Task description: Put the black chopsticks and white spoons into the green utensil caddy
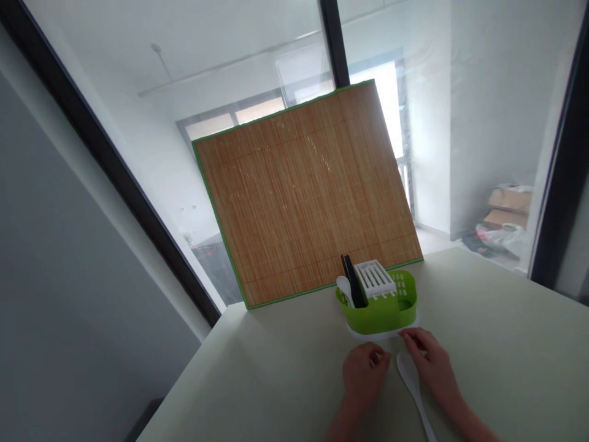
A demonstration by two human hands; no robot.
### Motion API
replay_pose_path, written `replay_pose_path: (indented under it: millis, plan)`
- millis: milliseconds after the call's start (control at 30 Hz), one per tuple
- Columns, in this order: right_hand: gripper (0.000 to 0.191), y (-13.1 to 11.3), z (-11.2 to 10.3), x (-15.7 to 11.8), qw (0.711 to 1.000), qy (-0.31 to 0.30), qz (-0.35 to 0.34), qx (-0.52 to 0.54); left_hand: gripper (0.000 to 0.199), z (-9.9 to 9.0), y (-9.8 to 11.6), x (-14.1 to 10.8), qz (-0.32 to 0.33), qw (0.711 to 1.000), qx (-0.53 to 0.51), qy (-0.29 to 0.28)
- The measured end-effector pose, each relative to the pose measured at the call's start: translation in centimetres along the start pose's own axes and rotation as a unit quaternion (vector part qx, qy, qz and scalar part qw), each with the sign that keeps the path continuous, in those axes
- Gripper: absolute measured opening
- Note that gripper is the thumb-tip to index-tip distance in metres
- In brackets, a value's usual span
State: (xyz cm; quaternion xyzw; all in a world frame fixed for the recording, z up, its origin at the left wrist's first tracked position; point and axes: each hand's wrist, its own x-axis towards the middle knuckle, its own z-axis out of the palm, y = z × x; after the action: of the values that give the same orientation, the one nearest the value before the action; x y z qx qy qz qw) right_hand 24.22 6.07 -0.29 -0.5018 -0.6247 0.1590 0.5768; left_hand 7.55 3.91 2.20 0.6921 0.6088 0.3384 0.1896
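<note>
A green cutlery caddy (380,316) stands on a white base tray (368,336). Inside it are a small white spoon (345,287), black chopsticks (353,279) and a white slatted rack (375,279) with small hooks. My left hand (365,373) is curled in front of the caddy, thumb and fingers pinched together. Whether it holds anything small, I cannot make out. My right hand (429,359) has its fingertips pressed together by the tray's front edge; what they grip, if anything, is hidden. Between my hands a long white spoon (411,380) lies on the table.
Behind the caddy, a bamboo mat (304,196) with green edging leans against the glass wall. The pale table (276,368) extends to both sides. Dark window frames (335,43) cross the glass. Beyond it, cardboard boxes and bags (508,212) sit on the floor.
</note>
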Motion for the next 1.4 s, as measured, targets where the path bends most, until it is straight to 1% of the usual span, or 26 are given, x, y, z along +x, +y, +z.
replay_pose_path:
  millis: [67, 167, 233, 300, 367, 400, 467, 533, 633, 733, 833, 933, 1100, 1200, 1400]
  plan:
    - [0.023, 0.1, -0.1, -0.1, 1.000, -0.009, -0.006, -0.001, 0.030, 1.5, 0.5, -0.4, -0.010, 0.999, 0.027, -0.014]
    - [0.022, 0.3, -0.1, -0.3, 0.999, -0.026, -0.018, -0.018, 0.027, 3.1, 1.1, 0.0, -0.018, 0.996, 0.075, -0.036]
    - [0.021, 0.5, -0.1, -0.3, 0.999, -0.030, -0.026, -0.029, 0.023, 3.7, 1.2, 0.5, -0.020, 0.995, 0.089, -0.049]
    - [0.021, 0.5, 0.0, -0.3, 0.998, -0.028, -0.033, -0.035, 0.020, 4.0, 1.3, 0.9, -0.033, 0.995, 0.076, -0.056]
    - [0.021, 0.5, 0.0, -0.3, 0.999, -0.026, -0.027, -0.035, 0.018, 3.5, 1.3, 1.3, -0.053, 0.996, 0.047, -0.049]
    - [0.021, 0.4, 0.0, -0.3, 0.999, -0.025, -0.018, -0.033, 0.017, 3.0, 1.4, 1.5, -0.056, 0.997, 0.028, -0.036]
    - [0.026, 0.1, 0.1, -0.3, 0.999, -0.029, 0.006, -0.024, 0.020, 1.6, 1.6, 1.6, -0.042, 0.999, -0.012, 0.008]
    - [0.031, -0.4, 0.1, -0.5, 0.998, -0.052, 0.021, -0.008, 0.024, -0.2, 2.0, 1.6, -0.015, 0.996, -0.064, 0.060]
    - [0.034, -1.3, 0.5, -1.2, 0.991, -0.135, 0.007, 0.010, 0.022, -2.7, 2.4, 0.9, 0.022, 0.985, -0.127, 0.115]
    - [0.033, -2.1, 1.3, -2.1, 0.975, -0.221, -0.019, -0.007, 0.013, -4.0, 2.5, -0.2, 0.061, 0.979, -0.126, 0.145]
    - [0.030, -2.4, 2.2, -2.9, 0.964, -0.262, -0.031, -0.041, 0.010, -4.4, 2.2, -1.3, 0.070, 0.978, -0.118, 0.155]
    - [0.025, -2.4, 2.9, -3.2, 0.956, -0.284, -0.037, -0.058, 0.010, -4.5, 2.0, -1.9, 0.052, 0.977, -0.136, 0.155]
    - [0.034, -2.5, 3.1, -3.2, 0.941, -0.333, -0.051, -0.027, 0.015, -4.3, 1.6, -1.9, 0.023, 0.975, -0.155, 0.157]
    - [0.032, -2.5, 3.2, -3.3, 0.938, -0.342, -0.045, -0.016, 0.019, -4.1, 1.4, -1.9, 0.019, 0.975, -0.152, 0.160]
    - [0.031, -2.2, 3.4, -3.5, 0.937, -0.345, -0.050, -0.006, 0.020, -3.9, 1.3, -2.4, 0.019, 0.975, -0.136, 0.177]
